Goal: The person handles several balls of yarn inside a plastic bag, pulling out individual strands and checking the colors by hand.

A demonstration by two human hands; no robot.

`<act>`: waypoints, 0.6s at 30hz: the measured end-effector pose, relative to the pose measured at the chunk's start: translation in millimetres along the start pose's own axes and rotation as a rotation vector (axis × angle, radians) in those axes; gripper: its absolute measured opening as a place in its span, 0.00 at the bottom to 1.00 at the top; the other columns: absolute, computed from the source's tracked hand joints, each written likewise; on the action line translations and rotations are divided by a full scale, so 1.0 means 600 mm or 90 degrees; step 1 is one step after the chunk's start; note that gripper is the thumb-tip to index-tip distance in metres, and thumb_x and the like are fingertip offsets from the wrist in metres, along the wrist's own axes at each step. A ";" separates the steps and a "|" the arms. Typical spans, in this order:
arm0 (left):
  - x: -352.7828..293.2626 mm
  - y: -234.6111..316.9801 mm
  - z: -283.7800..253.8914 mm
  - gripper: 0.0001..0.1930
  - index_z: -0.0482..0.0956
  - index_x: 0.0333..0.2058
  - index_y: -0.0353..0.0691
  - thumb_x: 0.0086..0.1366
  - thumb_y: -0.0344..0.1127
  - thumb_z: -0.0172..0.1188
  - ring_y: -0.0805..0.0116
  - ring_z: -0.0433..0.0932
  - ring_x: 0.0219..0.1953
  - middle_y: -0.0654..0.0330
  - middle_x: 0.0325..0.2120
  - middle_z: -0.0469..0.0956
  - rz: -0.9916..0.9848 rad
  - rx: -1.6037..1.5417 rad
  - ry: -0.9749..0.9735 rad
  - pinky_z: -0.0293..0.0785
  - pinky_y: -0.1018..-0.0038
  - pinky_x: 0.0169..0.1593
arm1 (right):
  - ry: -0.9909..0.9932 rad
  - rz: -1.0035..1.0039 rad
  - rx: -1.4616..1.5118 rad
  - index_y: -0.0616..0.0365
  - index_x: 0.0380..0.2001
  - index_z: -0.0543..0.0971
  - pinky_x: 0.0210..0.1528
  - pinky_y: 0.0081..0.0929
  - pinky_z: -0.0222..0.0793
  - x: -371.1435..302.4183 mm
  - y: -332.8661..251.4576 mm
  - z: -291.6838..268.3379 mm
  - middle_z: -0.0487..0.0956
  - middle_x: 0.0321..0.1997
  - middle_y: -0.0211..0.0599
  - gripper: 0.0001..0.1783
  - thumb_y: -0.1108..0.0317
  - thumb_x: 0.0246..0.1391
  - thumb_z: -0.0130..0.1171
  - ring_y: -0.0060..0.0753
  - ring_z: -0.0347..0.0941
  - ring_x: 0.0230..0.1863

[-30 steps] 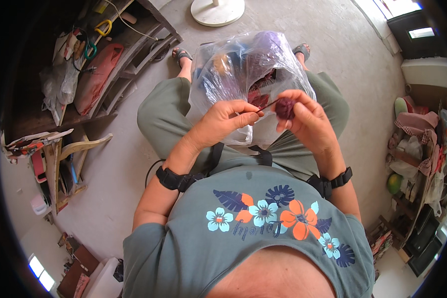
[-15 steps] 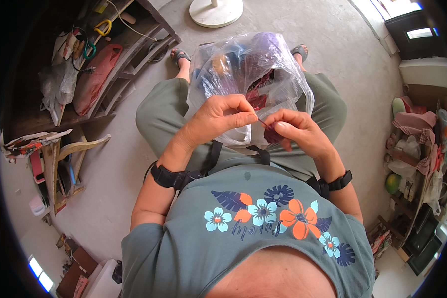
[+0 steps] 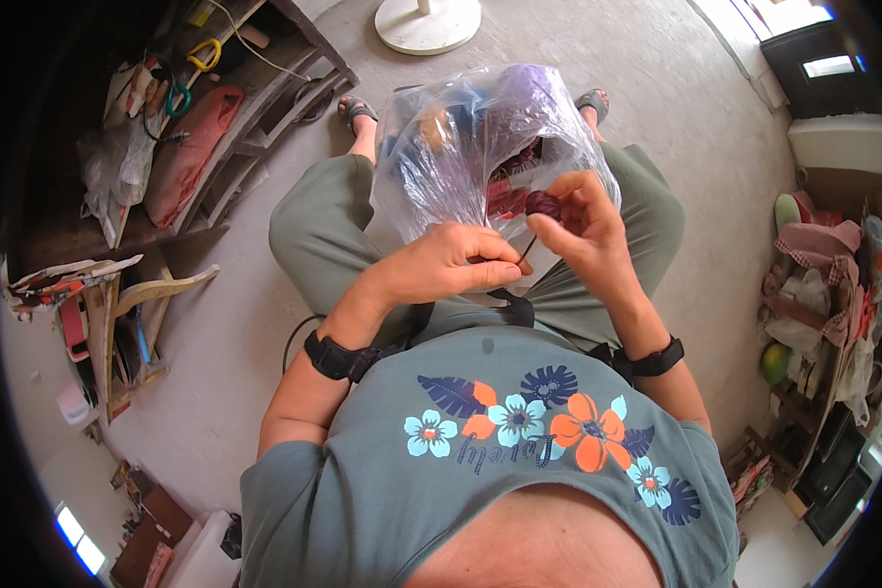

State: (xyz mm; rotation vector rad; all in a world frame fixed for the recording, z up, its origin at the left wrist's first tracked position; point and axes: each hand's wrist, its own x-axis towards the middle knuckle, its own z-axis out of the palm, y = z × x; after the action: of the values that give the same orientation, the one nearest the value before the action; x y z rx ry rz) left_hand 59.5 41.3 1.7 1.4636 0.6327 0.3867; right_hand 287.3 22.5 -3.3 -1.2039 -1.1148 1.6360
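Note:
Between the fingers and thumb of my right hand (image 3: 590, 227) is a small dark red ball of yarn (image 3: 543, 204). A short strand of the same yarn (image 3: 528, 247) runs down from it to my left hand (image 3: 453, 263), whose thumb and forefinger pinch it. Both hands are above my lap, the right one a little farther from my body. Just beyond them, a large clear plastic bag (image 3: 431, 176) stands between my knees, its mouth open toward me. Red and dark red stuff (image 3: 508, 199) shows in the opening; blue, orange and purple shapes look blurred through the plastic.
On the left stands a wooden shelf (image 3: 255, 147) with scissors (image 3: 178, 100), a red plastic bag (image 3: 196, 152) and other clutter. A round white base (image 3: 427, 29) stands on the floor ahead. Cloths and bags (image 3: 818, 255) are piled along the right side.
My right hand has moved away from me and turned, bringing the yarn ball into fuller view. My left hand has come down nearer my body, still pinching the strand.

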 end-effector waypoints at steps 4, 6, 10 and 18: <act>-0.003 -0.006 -0.016 0.05 0.81 0.36 0.32 0.64 0.28 0.61 0.80 0.72 0.33 0.66 0.30 0.76 0.065 -0.104 0.064 0.67 0.81 0.36 | -0.059 -0.013 -0.188 0.57 0.40 0.77 0.25 0.12 0.60 -0.014 -0.005 -0.001 0.75 0.30 0.20 0.10 0.67 0.57 0.62 0.10 0.64 0.25; -0.005 -0.005 -0.015 0.04 0.81 0.33 0.33 0.64 0.28 0.61 0.81 0.72 0.33 0.67 0.29 0.75 0.006 -0.178 0.108 0.67 0.82 0.36 | -0.184 0.201 0.110 0.57 0.43 0.77 0.26 0.12 0.61 -0.028 -0.028 -0.007 0.75 0.30 0.22 0.12 0.64 0.59 0.60 0.12 0.66 0.24; -0.001 -0.019 -0.010 0.07 0.82 0.39 0.34 0.66 0.30 0.60 0.81 0.72 0.33 0.67 0.30 0.77 -0.020 -0.193 0.144 0.68 0.83 0.38 | -0.193 0.104 0.367 0.58 0.54 0.71 0.34 0.18 0.71 -0.026 -0.036 -0.003 0.77 0.42 0.33 0.19 0.64 0.62 0.55 0.19 0.71 0.31; -0.001 -0.018 0.004 0.10 0.82 0.43 0.32 0.66 0.30 0.58 0.78 0.75 0.34 0.64 0.33 0.79 -0.056 -0.052 0.002 0.71 0.79 0.40 | -0.021 0.058 0.167 0.60 0.47 0.69 0.43 0.21 0.73 -0.003 -0.027 -0.004 0.78 0.43 0.37 0.17 0.73 0.57 0.59 0.25 0.76 0.41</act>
State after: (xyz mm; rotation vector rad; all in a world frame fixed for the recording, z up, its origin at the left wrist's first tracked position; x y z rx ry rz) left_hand 59.4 38.1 -8.9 1.3530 0.6734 0.3422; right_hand 291.4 25.9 12.0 -1.0719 -0.8431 1.8130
